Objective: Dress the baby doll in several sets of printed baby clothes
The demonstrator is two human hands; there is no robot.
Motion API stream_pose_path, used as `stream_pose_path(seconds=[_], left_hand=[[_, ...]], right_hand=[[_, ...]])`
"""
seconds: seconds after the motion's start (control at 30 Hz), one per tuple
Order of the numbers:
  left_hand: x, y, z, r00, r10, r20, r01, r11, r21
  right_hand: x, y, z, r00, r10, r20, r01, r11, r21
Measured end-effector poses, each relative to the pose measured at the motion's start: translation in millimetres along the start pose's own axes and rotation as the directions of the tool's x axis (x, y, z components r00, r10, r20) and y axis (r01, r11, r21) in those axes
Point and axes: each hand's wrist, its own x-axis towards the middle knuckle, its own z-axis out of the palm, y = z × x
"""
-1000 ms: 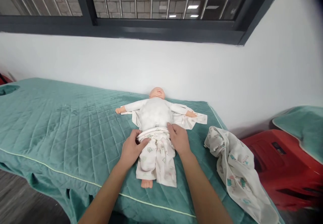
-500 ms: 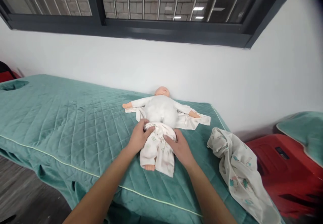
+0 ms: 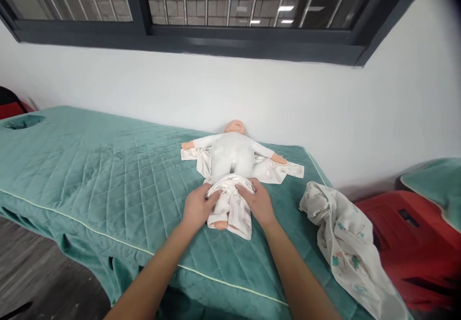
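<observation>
A baby doll (image 3: 232,154) with a white cloth body lies on its back, head toward the wall and arms spread. Printed white baby pants (image 3: 236,209) cover its legs, with a foot showing at one leg opening. My left hand (image 3: 198,205) grips the waistband on the left side, thumb on top. On the right side of the waistband, my right hand (image 3: 260,202) pinches the fabric the same way. Under the doll's back and arms a light baby shirt (image 3: 275,171) is spread out. The fingers beneath the fabric are hidden.
The doll rests on a bed with a green quilted cover (image 3: 126,176). A crumpled printed cloth (image 3: 347,248) lies at the bed's right edge, beside a red case (image 3: 414,243). Behind stands a white wall (image 3: 144,84) under a dark-framed window (image 3: 234,41).
Both hands have drawn closer to the doll's body along with the pants. The leg openings now sit farther from the bed's front edge. The view has shifted slightly.
</observation>
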Motion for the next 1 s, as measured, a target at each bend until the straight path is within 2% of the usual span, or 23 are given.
stream_pose_path(seconds=[0.1, 0.2, 0.3, 0.4, 0.53, 0.63, 0.73, 0.83, 0.93, 1.0], left_hand=[[-24.5, 1.7, -0.1, 1.000, -0.020, 0.002, 0.020, 1.000, 0.007], [-29.7, 2.5, 0.9, 1.000, -0.012, 0.010, 0.012, 1.000, -0.020], [-21.5, 0.4, 1.1, 1.000, 0.020, -0.014, -0.021, 0.998, -0.063], [-10.1, -4.2, 1.8, 0.997, 0.068, -0.048, -0.072, 0.992, -0.100], [2.7, -8.2, 4.0, 0.987, 0.153, -0.056, -0.160, 0.975, -0.157], [6.0, -6.8, 2.5, 0.983, 0.171, -0.071, -0.182, 0.961, -0.208], [-1.7, -2.2, -6.4, 0.995, 0.098, 0.003, -0.093, 0.958, -0.272], [-21.9, 3.0, -20.7, 0.984, 0.071, 0.164, -0.020, 0.955, -0.296], [-46.7, 6.0, -31.0, 0.953, 0.094, 0.290, -0.014, 0.964, -0.267], [-59.9, 6.9, -33.0, 0.952, 0.103, 0.289, -0.049, 0.981, -0.189]], right_hand=[[2.9, 0.7, -0.8, 1.000, -0.016, 0.009, 0.016, 1.000, -0.019], [3.3, -1.3, -2.5, 0.997, -0.057, 0.046, 0.059, 0.998, -0.038], [-10.2, -6.2, -5.2, 0.994, -0.082, 0.076, 0.087, 0.994, -0.059], [-40.4, -11.6, -7.0, 0.990, -0.088, 0.106, 0.101, 0.987, -0.127], [-80.7, -13.3, -7.8, 0.972, -0.169, 0.166, 0.199, 0.962, -0.188], [-89.9, -10.9, -6.2, 0.958, -0.197, 0.208, 0.241, 0.946, -0.216], [-83.0, -9.4, -2.7, 0.965, -0.193, 0.180, 0.238, 0.931, -0.277], [-74.1, -11.6, -1.5, 0.960, -0.202, 0.192, 0.256, 0.912, -0.320], [-72.2, -18.3, -4.0, 0.952, -0.199, 0.232, 0.273, 0.895, -0.352], [-74.9, -25.4, -6.6, 0.951, -0.163, 0.261, 0.261, 0.878, -0.402]])
